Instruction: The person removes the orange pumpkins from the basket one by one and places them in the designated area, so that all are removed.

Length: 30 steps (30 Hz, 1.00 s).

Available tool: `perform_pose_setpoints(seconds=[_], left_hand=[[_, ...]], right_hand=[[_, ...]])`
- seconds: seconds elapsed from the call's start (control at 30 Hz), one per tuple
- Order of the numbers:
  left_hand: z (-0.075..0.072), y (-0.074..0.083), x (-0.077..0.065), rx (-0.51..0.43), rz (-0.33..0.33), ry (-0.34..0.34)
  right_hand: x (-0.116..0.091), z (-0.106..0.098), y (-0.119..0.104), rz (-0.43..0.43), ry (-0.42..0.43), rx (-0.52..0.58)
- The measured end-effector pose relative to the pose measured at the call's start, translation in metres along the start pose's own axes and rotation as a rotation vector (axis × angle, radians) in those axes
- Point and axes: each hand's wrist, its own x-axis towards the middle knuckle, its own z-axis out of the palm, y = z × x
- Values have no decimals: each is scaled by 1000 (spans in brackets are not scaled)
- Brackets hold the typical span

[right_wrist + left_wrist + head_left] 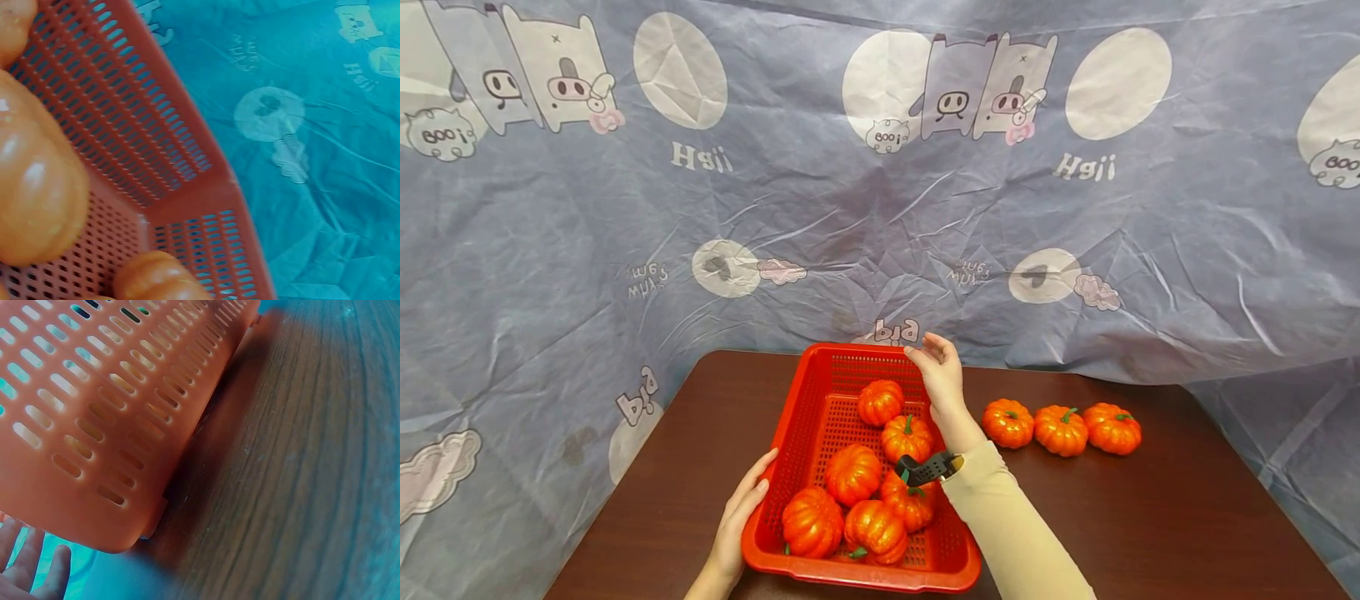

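Observation:
A red perforated plastic basket [797,400] holds several shiny orange pumpkins [853,475] with green stems. My left hand [733,521] lies along its left side, with extended fingers touching the outer wall near the rim. In the left wrist view, some fingers of the left hand [28,565] show past the end of the basket wall [62,506]. Over the far right corner is my right hand [943,383], its thumb and fingers apart and loosely bent near the rim. The right wrist view shows the basket's rim [206,147] and pumpkins [37,181], but none of the hand.
To the right of the basket, three more pumpkins [1061,431] stand in a row on the dark brown wooden table [1150,517]. A bluish-grey printed cloth [880,200] hangs behind the table. The right wrist bears a black strap [925,469].

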Motion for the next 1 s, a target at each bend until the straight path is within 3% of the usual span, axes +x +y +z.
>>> perform_pose_setpoints(seconds=[0.47,0.77,1.0], left_hand=[[2,1,-1,16,-4,30],[2,1,-1,28,-10,44],[2,1,-2,55,-31,59]], right_hand=[[1,19,35,-12,-1,-173],[2,24,51,49,-90,-443],[2,26,54,90,-108,-522]])
